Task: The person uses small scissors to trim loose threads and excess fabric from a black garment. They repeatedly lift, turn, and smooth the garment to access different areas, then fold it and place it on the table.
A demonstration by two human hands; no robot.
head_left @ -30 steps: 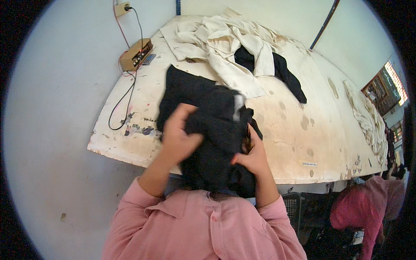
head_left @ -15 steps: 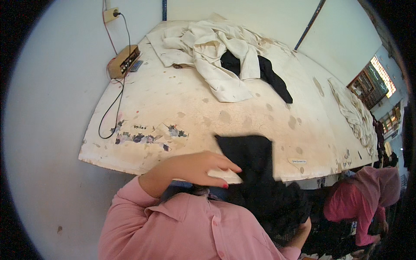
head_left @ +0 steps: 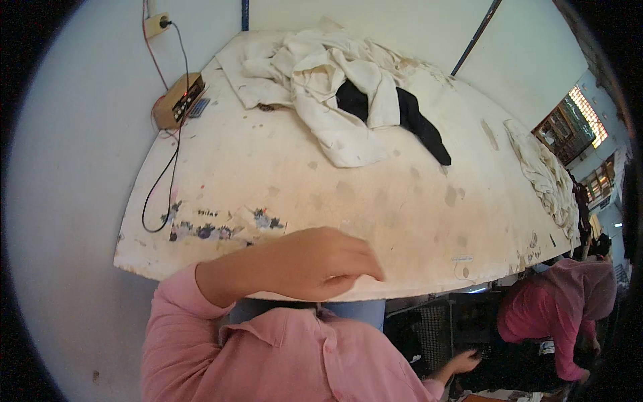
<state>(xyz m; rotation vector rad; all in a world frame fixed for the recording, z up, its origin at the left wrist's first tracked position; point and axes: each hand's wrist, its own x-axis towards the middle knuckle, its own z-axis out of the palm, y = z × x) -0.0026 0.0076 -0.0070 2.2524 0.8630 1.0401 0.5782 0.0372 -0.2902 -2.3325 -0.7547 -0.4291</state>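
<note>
My left hand (head_left: 315, 264) hovers over the near edge of the white work table (head_left: 375, 214). Its fingers are loosely bent, somewhat apart from the thumb, and no cloth shows in them. Motion blurs the fingertips. Down at the lower right, below the table's level, my right hand (head_left: 463, 362) reaches out beside a dark mesh crate (head_left: 432, 328). Its fingers are small in view but look extended, with nothing seen in them. Farther back on the table lie a heap of cream cloth (head_left: 341, 144) and a black cloth piece (head_left: 423, 127) partly under it.
A brown box-shaped radio (head_left: 175, 100) with a looping black cable stands at the table's left edge, beside a grey remote (head_left: 199, 107). More cream cloth (head_left: 542, 174) lies along the right edge. A person in pink (head_left: 542, 315) bends down at the right.
The black cloth held at the table's near edge has left my hands and that spot. My right hand has come out from behind it, and my left fingers have bent inward.
</note>
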